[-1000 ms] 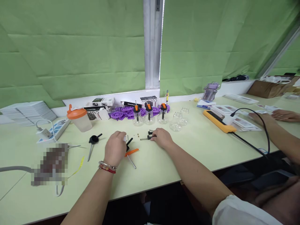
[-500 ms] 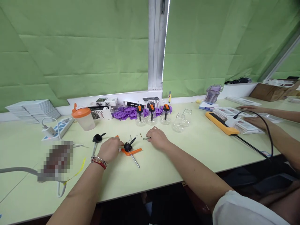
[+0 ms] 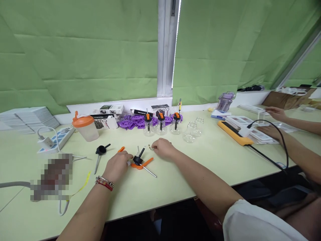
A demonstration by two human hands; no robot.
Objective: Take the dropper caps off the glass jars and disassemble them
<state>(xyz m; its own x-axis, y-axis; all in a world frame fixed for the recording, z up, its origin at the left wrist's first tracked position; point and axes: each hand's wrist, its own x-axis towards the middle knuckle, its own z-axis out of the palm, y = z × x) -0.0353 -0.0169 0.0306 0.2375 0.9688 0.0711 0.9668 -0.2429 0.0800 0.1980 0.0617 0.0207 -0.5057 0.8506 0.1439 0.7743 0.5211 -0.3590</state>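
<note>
My left hand (image 3: 118,164), fingers curled inward, rests on the table. An orange piece (image 3: 121,149) sticks out beyond it, and a small white bit (image 3: 129,163) shows at the fingertips; what they grip is hidden. Beside those fingertips lies a black plastic part (image 3: 137,160) with a metal rod (image 3: 149,172) and an orange handle (image 3: 147,163). My right hand (image 3: 162,148) has its fingers closed on a small metal spring (image 3: 152,149), mostly covered. Tiny brass-coloured bits (image 3: 149,145) lie close by. Left of my left hand is a black cup-shaped part (image 3: 101,150) with a rod.
Three glass jars with black and orange tops (image 3: 161,124) stand behind, beside open glass jars (image 3: 189,134) and purple parts (image 3: 135,122). An orange-lidded cup (image 3: 86,128) and power strip (image 3: 56,140) are left. At right, another person's hands (image 3: 269,131) work near cards.
My right fingers have closed in over the spring, covering more of it. The black part's rod has swung slightly to the right. The other person's far hand has lifted a clear item.
</note>
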